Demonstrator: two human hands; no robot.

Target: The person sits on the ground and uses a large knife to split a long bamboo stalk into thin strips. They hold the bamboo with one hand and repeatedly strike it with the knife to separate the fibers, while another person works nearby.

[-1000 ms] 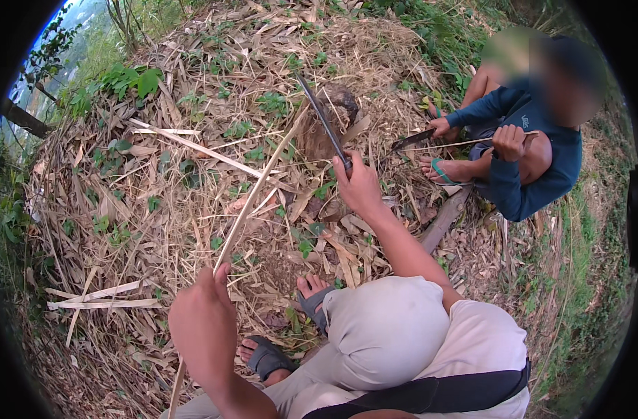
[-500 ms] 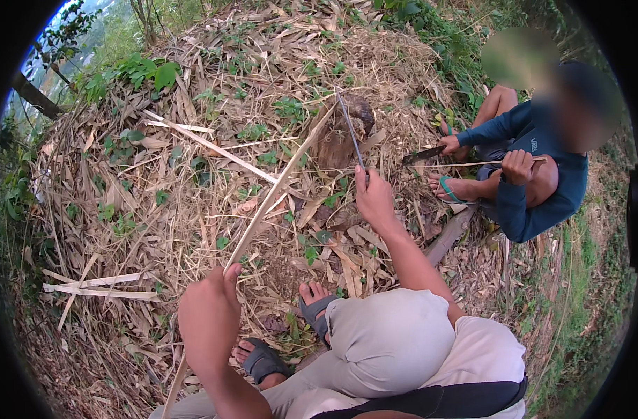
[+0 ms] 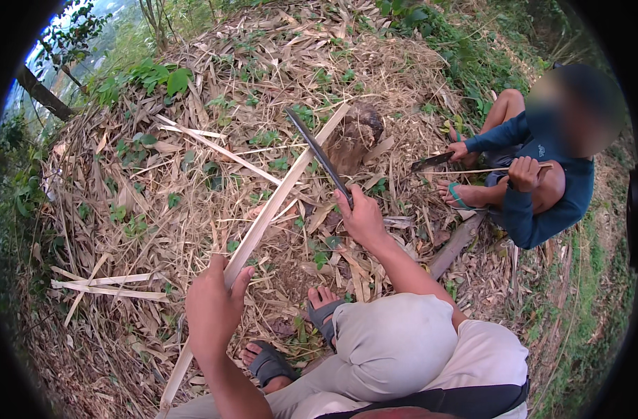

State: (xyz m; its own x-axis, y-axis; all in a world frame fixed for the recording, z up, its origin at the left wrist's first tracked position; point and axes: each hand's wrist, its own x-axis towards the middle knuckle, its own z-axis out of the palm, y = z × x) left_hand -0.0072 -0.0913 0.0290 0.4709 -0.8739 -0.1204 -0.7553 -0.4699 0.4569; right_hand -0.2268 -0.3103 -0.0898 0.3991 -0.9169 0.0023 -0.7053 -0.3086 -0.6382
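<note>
My left hand (image 3: 213, 307) grips a long pale bamboo strip (image 3: 277, 199) that runs up and to the right toward a brown stump (image 3: 356, 136). My right hand (image 3: 361, 218) is closed on the handle of a long dark knife (image 3: 317, 155). The blade points up and to the left and crosses over the strip near its upper part. My bent knees in grey trousers and my feet in dark sandals (image 3: 270, 362) sit below the hands.
Dry bamboo husks and split strips (image 3: 106, 286) cover a mound of ground. To the right a seated person in a blue top (image 3: 542, 195) holds a knife and a thin stick. Green plants (image 3: 151, 77) grow at the upper left.
My right hand has raised the knife so the blade lies across the bamboo strip. My left hand has moved slightly up along the strip.
</note>
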